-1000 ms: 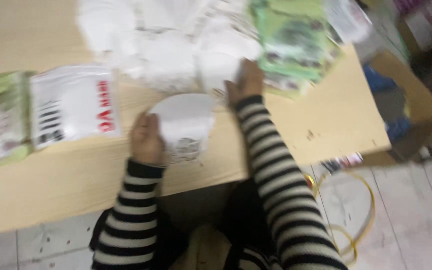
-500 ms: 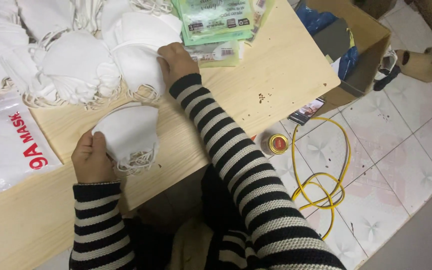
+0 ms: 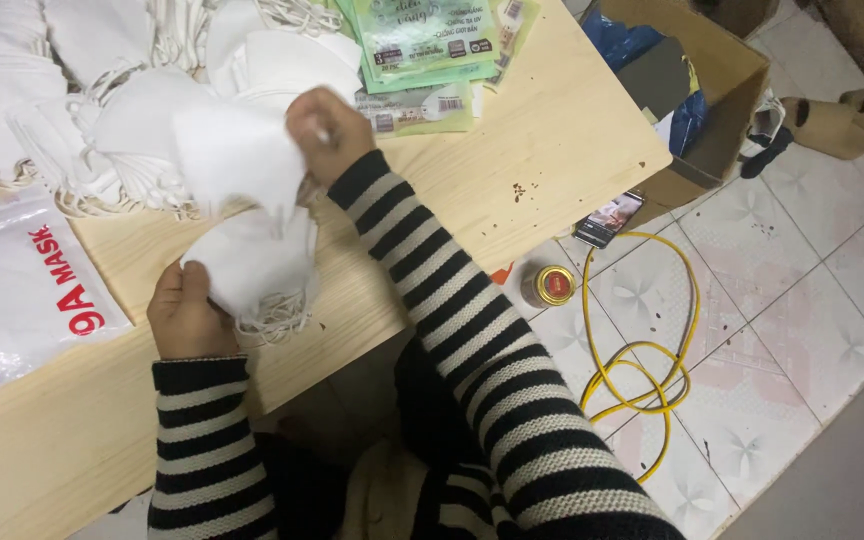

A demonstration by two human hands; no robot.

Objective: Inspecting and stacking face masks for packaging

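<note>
My left hand [image 3: 184,312] grips the near edge of a small stack of white face masks [image 3: 257,262] lying on the wooden table [image 3: 552,140], with their ear loops trailing below. My right hand [image 3: 330,128] holds another white mask [image 3: 227,155] raised just above that stack. Behind both hands lies a big loose heap of white masks [image 3: 72,110]. Both arms wear black-and-white striped sleeves.
A white printed mask pouch [image 3: 22,290] lies at the table's left. Green printed packets [image 3: 432,50] sit at the far side. On the tiled floor are an open cardboard box [image 3: 712,90], a phone [image 3: 607,218], a small round tin [image 3: 550,285] and a coiled yellow cable [image 3: 652,350].
My right hand has come back from the heap holding a mask and now carries it over the stack under my left hand. The view has shifted slightly.
</note>
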